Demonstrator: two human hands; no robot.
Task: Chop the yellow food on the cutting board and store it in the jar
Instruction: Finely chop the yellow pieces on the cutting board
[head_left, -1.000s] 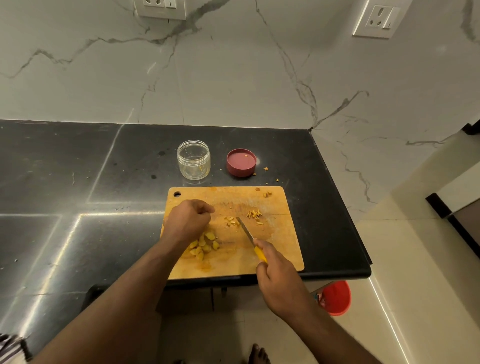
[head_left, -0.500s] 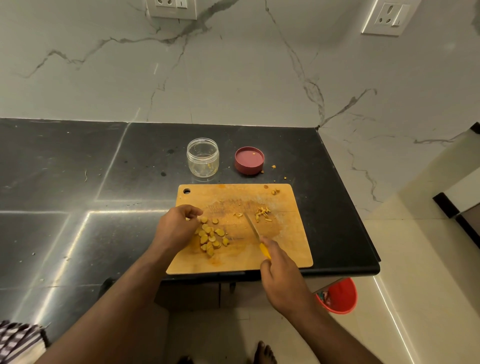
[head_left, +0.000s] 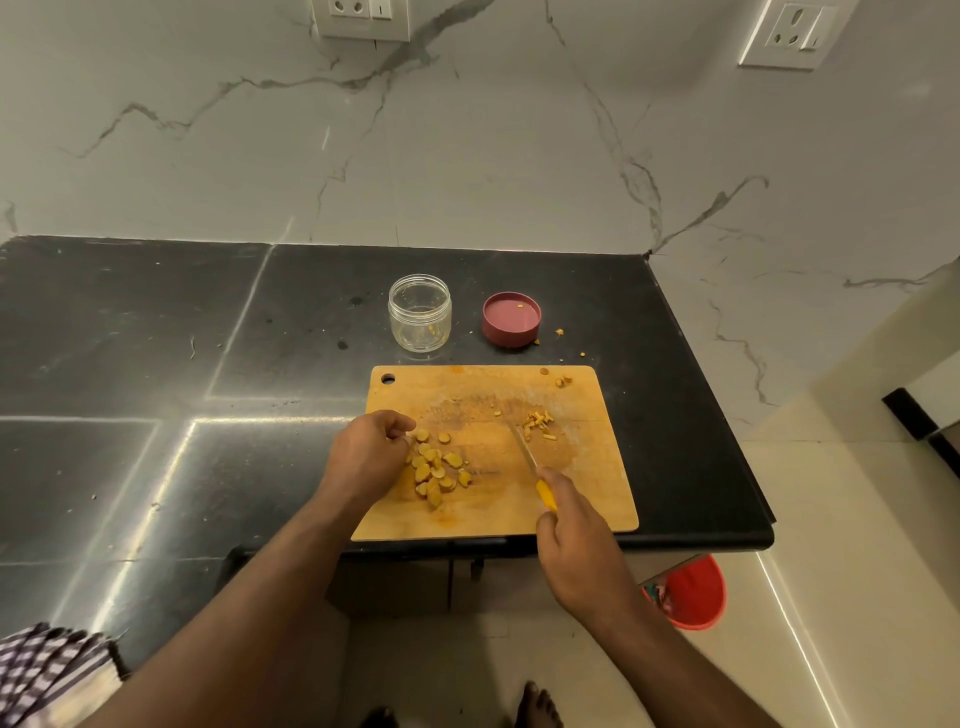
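Black desk (head_left: 156, 338) carried a cutting board (head_left: 597, 499) where the right hand (head_left: 576, 545) gripped a knife (head_left: 530, 462), left hand (head_left: 369, 452) curled beside yellow slices (head_left: 436, 467).

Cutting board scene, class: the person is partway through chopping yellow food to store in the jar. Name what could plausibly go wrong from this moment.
1. The left hand curls right beside the yellow slices while the right hand holds the knife; fingers could get nicked.
2. The cutting board sits at the counter's front edge; pressure might tip it.
3. The jar mouth is narrow, and bits already lie scattered near the lid; more may spill during transfer.
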